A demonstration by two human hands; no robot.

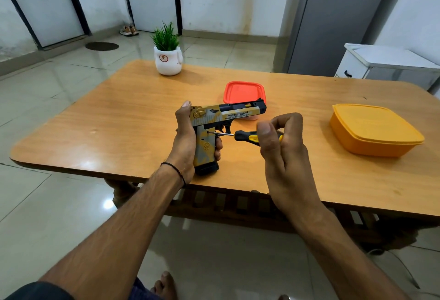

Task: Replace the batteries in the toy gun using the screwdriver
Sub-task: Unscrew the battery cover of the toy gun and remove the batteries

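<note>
- The left hand gripped the toy gun above the table's near edge, barrel pointing right.
- The right hand pinched the screwdriver, its tip at the gun's grip.
- A yellow container sat toward the right edge.

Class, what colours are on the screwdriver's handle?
The screwdriver handle is black and yellow; head view.

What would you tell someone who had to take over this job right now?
Left hand grips the gun by its handle.
Right hand pinches the screwdriver, tip at a screw hole in the handle.
Done: nothing visibly opened; no batteries in view.
To do: take out the screw, open the cover, swap batteries, close up.
</note>
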